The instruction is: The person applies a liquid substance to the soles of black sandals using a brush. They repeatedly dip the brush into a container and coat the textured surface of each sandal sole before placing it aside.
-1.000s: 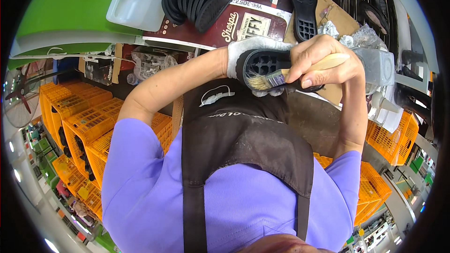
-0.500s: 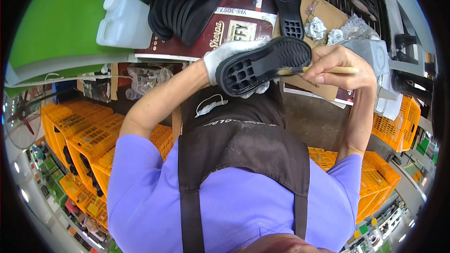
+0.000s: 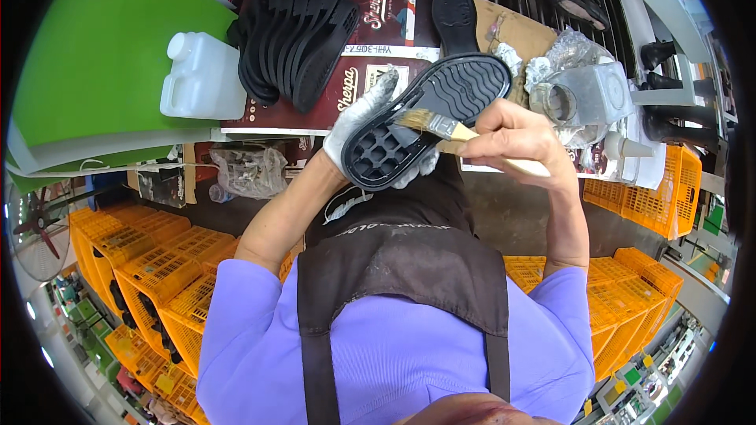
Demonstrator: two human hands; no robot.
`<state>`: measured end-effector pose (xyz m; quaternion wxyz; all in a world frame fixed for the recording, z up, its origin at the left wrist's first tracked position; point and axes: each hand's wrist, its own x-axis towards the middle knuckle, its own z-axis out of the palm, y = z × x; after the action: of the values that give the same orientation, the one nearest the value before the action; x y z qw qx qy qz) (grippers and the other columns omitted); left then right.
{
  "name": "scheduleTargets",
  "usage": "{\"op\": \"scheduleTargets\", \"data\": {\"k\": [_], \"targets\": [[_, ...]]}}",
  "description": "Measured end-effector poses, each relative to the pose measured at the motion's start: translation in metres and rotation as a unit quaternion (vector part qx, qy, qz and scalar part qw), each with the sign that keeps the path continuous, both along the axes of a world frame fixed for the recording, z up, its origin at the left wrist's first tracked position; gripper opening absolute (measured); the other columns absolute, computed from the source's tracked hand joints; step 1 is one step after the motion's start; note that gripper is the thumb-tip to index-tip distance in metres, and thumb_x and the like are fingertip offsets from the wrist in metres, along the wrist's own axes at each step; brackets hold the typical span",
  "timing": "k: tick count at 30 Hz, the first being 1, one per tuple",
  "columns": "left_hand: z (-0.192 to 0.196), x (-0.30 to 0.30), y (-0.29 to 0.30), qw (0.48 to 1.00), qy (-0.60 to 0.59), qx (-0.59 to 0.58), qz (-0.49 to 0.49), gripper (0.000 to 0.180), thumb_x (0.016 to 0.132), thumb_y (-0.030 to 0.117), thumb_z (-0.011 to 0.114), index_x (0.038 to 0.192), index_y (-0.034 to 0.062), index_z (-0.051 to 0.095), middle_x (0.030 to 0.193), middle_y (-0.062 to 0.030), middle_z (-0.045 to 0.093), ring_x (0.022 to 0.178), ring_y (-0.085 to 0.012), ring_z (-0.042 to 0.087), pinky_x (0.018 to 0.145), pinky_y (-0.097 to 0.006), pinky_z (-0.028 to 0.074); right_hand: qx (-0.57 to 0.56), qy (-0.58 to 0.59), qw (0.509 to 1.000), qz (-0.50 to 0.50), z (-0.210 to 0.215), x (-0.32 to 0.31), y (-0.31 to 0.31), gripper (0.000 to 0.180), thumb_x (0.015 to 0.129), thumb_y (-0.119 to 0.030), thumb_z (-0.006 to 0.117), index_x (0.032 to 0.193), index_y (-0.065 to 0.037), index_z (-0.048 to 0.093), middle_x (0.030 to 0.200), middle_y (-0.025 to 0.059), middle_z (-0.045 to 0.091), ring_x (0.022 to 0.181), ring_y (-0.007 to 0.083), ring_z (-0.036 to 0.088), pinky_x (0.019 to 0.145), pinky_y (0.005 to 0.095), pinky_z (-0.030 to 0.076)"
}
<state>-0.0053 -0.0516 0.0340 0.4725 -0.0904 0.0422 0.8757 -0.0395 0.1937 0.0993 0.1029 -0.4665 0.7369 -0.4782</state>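
We note our gloved left hand (image 3: 358,122) grips the black sole (image 3: 429,114), now tilted upward; our right hand (image 3: 516,138) holds the brush (image 3: 433,123), bristles on its heel grid.

**Both my arms raised, both hands closed**

My left hand (image 3: 364,130), in a white glove, is lifted in front of me with the elbow bent and the forearm bare; its grip is wrapped shut, one gloved fingertip pointing up. My right hand (image 3: 516,135) is bare, raised level with it and just beside it, wrist bent, fingers pinched together in a closed grip.
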Motion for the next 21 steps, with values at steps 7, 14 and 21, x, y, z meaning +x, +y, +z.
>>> {"op": "scheduleTargets", "data": {"k": [7, 14, 21], "targets": [[-0.004, 0.007, -0.004, 0.999, 0.012, 0.031, -0.009, 0.072, 0.091, 0.059, 0.032, 0.124, -0.0035, 0.045, 0.095, -0.0365, 0.056, 0.078, -0.0449, 0.062, 0.051, -0.050, 0.055, 0.020, 0.055, 0.991, -0.118, -0.011, -0.017, 0.015, 0.026, 0.072, 0.002, 0.071, 0.097, -0.005, 0.068, 0.079, 0.0063, 0.058, 0.072, 0.0185, 0.058, 0.064, 0.0278, 0.046], [-0.006, 0.008, 0.002, 0.996, 0.060, -0.056, 0.021, 0.060, 0.096, 0.050, 0.030, 0.124, -0.0004, 0.047, 0.097, -0.0265, 0.061, 0.079, -0.0354, 0.065, 0.055, -0.044, 0.057, 0.053, 0.091, 0.965, -0.242, -0.007, -0.015, 0.018, 0.019, 0.076, 0.003, 0.066, 0.095, -0.001, 0.067, 0.074, 0.0080, 0.059, 0.069, 0.0169, 0.058, 0.061, 0.0284, 0.044], [-0.007, 0.013, 0.009, 0.953, 0.205, -0.216, 0.054, 0.052, 0.098, 0.044, 0.029, 0.124, 0.0022, 0.046, 0.098, -0.0158, 0.063, 0.083, -0.0223, 0.064, 0.074, -0.032, 0.053, 0.012, 0.124, 0.931, -0.343, -0.026, -0.011, -0.001, 0.012, 0.077, -0.003, 0.069, 0.088, 0.000, 0.067, 0.074, 0.0106, 0.065, 0.064, 0.0189, 0.063, 0.059, 0.0277, 0.049]]}}
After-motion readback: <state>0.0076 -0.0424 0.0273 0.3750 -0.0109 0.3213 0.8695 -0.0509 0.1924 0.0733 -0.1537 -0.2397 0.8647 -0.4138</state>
